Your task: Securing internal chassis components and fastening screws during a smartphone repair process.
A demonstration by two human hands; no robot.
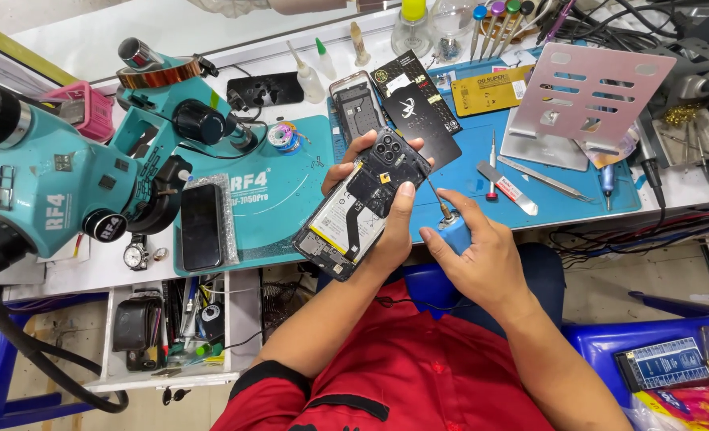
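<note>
Above the lap, left hand (pixel 382 231) grips an opened, backless phone (pixel 362 203).

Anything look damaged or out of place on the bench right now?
Nothing looks spilled or broken. The phone in the left hand has its back off, battery and boards exposed, with the right hand's screwdriver at its edge.

Opened phone (pixel 362 209) held above the table's (pixel 75 275) front edge, screwdriver (pixel 448 219) just right of it, microscope (pixel 59 172) far left, second phone (pixel 201 227) on the mat (pixel 278 211) between, perforated stand (pixel 590 96) behind right.
</note>
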